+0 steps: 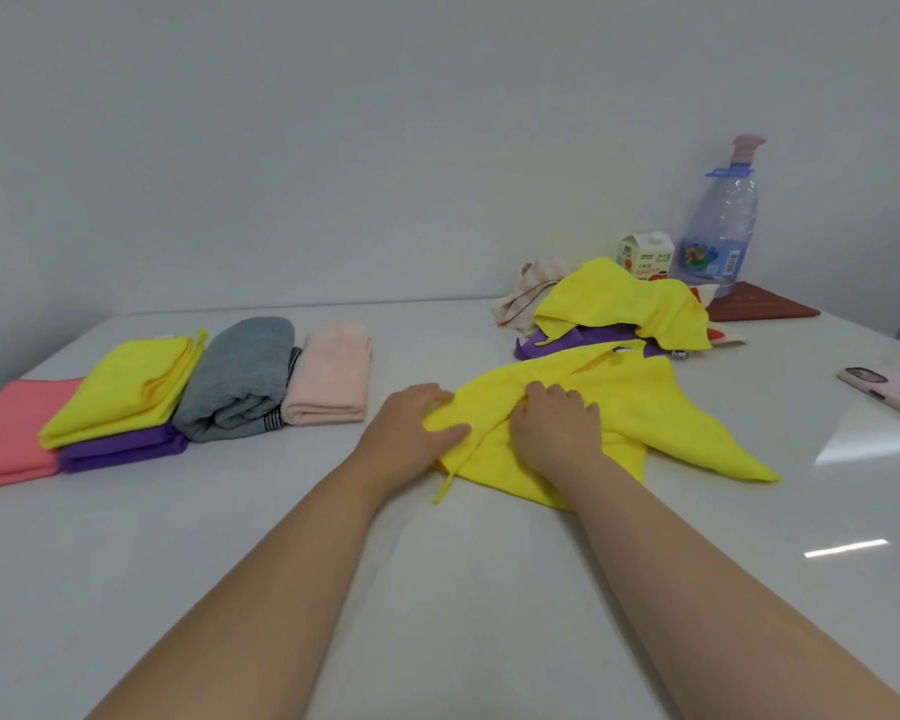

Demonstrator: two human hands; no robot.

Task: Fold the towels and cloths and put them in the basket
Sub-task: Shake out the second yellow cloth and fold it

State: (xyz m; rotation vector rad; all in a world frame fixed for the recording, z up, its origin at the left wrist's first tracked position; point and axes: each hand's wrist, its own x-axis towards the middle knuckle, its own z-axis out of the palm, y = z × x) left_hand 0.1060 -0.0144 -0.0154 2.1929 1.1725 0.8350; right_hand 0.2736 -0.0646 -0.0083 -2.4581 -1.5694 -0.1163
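My left forearm (261, 589) and right forearm (707, 579) reach across the white table (126, 589) to a rumpled yellow cloth (645, 407) lying on it near the middle. My left hand (417, 428) pinches the cloth's left edge between thumb and curled fingers. My right hand (554, 423), just beside it, clutches a fold. At far left, folded pieces lie side by side: a coral towel (6, 428), a folded yellow towel (120, 387) on a purple towel (120, 449), a grey towel (240, 381) and a pink towel (328, 376). Behind the hands sits an unfolded heap (619, 298) of yellow, purple and striped pieces. A carton (645, 254), a water bottle (718, 226) and a red mat (759, 304) stand behind it. A phone (889, 392) lies at right.
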